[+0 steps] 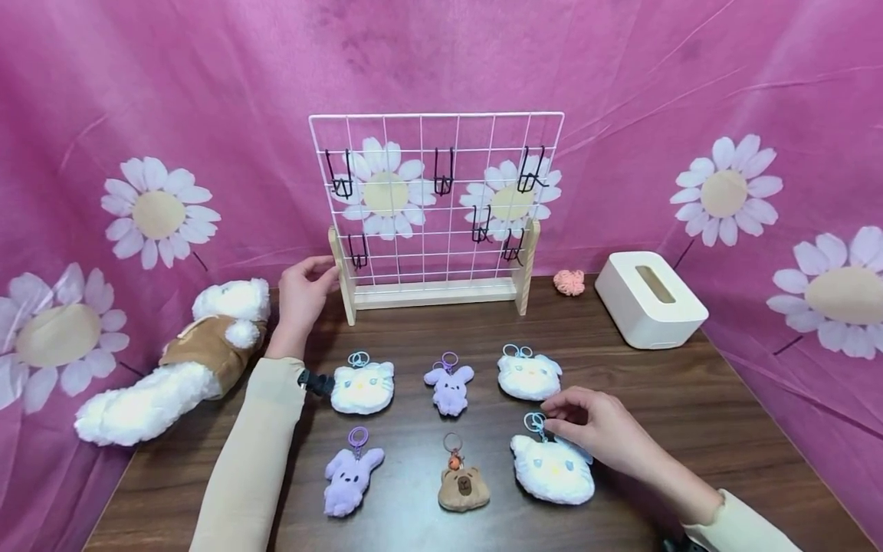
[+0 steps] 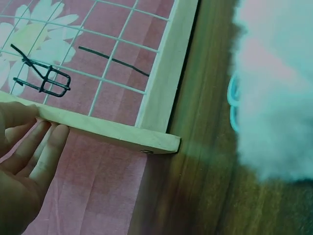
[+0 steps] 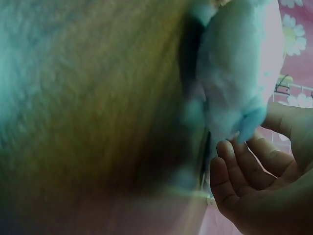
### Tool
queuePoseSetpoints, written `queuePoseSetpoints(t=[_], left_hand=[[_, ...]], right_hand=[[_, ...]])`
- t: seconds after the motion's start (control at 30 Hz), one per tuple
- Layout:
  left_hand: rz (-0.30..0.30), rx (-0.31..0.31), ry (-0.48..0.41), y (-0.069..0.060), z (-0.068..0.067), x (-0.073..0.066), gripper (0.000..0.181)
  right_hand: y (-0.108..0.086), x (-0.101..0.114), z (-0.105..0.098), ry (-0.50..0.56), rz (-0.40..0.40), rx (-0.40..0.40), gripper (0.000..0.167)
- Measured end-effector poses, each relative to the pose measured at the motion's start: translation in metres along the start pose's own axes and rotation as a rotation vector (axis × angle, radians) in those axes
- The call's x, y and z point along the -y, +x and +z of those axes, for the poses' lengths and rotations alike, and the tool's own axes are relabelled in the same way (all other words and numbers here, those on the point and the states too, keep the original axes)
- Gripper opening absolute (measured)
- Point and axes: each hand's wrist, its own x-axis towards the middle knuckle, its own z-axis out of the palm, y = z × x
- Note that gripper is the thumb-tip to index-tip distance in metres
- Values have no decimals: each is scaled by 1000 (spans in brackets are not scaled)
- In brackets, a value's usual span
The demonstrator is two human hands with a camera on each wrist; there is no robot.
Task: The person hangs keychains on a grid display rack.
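Observation:
My left hand [image 1: 306,295] pinches the left wooden upright of a white wire grid rack [image 1: 434,295] between thumb and fingers, as the left wrist view shows. Several black hooks [image 1: 444,184] hang on the grid, bare. At the lower right, my right hand [image 1: 607,429] has its thumb and fingertips apart beside the blue ring and clasp of a white cat plush keychain [image 1: 555,475]. Behind it lies a white plush keychain with long ears [image 1: 530,377]. A second cat plush keychain [image 1: 362,389], two purple bunny keychains [image 1: 450,392] and a brown capybara keychain [image 1: 464,489] lie on the table.
A white tissue box [image 1: 651,299] stands at the back right, with a pink flower-shaped piece [image 1: 569,282] to its left. On the left lies a large white plush in brown clothing [image 1: 214,353]. A pink daisy-print cloth [image 1: 621,115] surrounds the wooden table [image 1: 717,429].

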Motion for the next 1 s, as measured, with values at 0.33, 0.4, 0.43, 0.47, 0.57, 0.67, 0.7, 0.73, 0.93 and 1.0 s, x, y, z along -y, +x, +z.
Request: queuePoseSetpoints(t=[0.33,0.4,0.43,0.47,0.57,0.67,0.7,0.73,0.93,1.0], left_hand=[[-31,-11,-7,-2,-1,4,32],[-28,-11,-2,-2,-1,4,32],[-26,-11,0,-2,-1,3,32],[-24,-12,2,-1,-1,4,32],[-17,-11,3,-2,-1,2,31],[-20,3,-6,-2,0,0,31],[-23,8,-8,-2,0,0,31],[-27,12,-12,-2,0,-1,31],[-41,21,-15,-1,1,-4,31],[-41,21,-8,0,1,-4,30]], right_hand=[[3,-2,18,-40,11,-19,19],[4,-1,21,-70,11,-37,20],[5,0,23,-85,8,-44,20],[6,0,24,-100,3,-50,20],[7,3,26,-138,-10,-58,18],[7,5,26,-154,-4,-49,18],[8,5,26,-158,0,-45,18],[8,5,25,-159,5,-39,19],[9,7,23,-157,43,-14,26],[9,7,23,-148,67,-3,28]])
